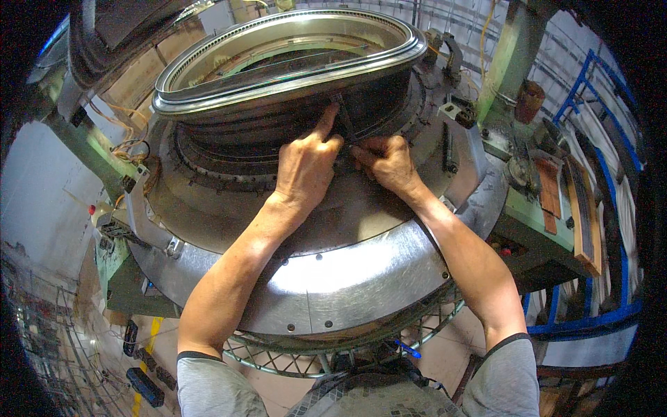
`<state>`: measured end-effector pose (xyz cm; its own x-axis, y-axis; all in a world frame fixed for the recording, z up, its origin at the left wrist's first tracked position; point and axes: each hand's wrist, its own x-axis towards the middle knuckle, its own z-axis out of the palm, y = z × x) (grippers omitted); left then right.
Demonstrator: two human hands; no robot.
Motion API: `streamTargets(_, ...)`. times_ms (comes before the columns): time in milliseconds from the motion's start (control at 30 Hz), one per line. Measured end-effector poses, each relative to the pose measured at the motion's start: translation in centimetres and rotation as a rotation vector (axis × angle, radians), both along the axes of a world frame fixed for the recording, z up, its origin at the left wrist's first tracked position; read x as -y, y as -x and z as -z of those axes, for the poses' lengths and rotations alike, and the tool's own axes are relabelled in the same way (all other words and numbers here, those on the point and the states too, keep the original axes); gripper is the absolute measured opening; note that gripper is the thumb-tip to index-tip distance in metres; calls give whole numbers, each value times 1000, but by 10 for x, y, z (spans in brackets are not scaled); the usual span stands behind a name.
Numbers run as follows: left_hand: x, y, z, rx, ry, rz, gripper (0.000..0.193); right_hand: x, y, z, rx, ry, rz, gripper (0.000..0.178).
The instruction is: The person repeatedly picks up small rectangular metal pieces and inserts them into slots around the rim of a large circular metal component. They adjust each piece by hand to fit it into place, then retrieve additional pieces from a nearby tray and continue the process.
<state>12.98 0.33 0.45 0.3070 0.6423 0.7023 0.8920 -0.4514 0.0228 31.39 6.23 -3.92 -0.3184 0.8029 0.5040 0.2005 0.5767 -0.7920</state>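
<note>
A large round machine, which looks like a circular knitting machine, fills the middle of the view, with a shiny metal ring (292,90) around its top. Below that ring runs a dark cylinder wall (236,135). My left hand (306,163) is at this wall, index finger stretched up to just under the ring, the other fingers curled. Close on its right, my right hand (390,165) is closed in a pinch low on the wall. A thin dark strip (347,124) runs between the two fingertips. Whatever the right fingers pinch is too small and dark to name.
A broad polished metal rim (347,278) curves beneath my forearms. Green machine posts (517,52) rise at both sides. On the right stand a wooden-edged board (582,215) and a blue frame (611,187) with white material. Dark blocks (144,386) lie on the floor at lower left.
</note>
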Motion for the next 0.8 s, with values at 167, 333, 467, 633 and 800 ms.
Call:
streamTargets(167, 1, -1, -2, 0, 3, 0, 22, -2, 1, 3, -10, 22, 2, 23)
streamTargets(333, 0, -1, -1, -4, 25, -8, 19, -5, 1, 6, 43, 5, 51, 24)
streamTargets(467, -2, 0, -2, -8, 41, -16, 19, -7, 0, 8, 50, 7, 45, 24)
streamTargets(633, -1, -1, -2, -14, 34, -9, 17, -8, 1, 9, 37, -32, 37, 22)
streamTargets(800, -3, 0, -1, -31, 13, 0, 14, -6, 0, 6, 70, -34, 65, 21)
